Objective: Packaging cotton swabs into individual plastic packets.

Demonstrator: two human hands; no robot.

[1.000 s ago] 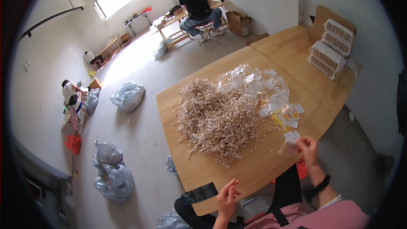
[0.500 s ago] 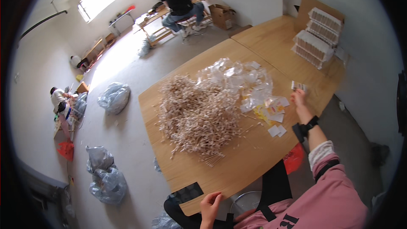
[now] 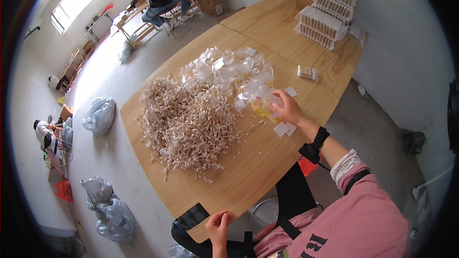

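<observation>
My right hand (image 3: pixel 288 108) reaches over some clear bags with yellow print (image 3: pixel 262 106), thumb and fingers apart. Whether its fingertips touch the bags I cannot tell. Just beyond lies a small filled packet of cotton swabs (image 3: pixel 307 72). White square cards (image 3: pixel 282 129) are close below the hand. A big heap of loose cotton swabs (image 3: pixel 189 124) covers the middle left of the table, a neat row of swabs (image 3: pixel 213 174) at its near edge. My left hand (image 3: pixel 218 227) is curled closed at the near table edge, beside a dark phone (image 3: pixel 191 216); nothing shows in it.
Clear plastic bags (image 3: pixel 229 69) pile up behind the heap. Stacked swab packs (image 3: pixel 325 19) stand by an open carton at the table's far right. Grey filled bags (image 3: pixel 114 217) sit on the floor to the left. Other people sit at work farther off.
My right hand has let go of the small packet, leaving it on the table, and moved left and nearer to the yellow-printed bags. My left hand stays curled by the table edge. The view has shifted.
</observation>
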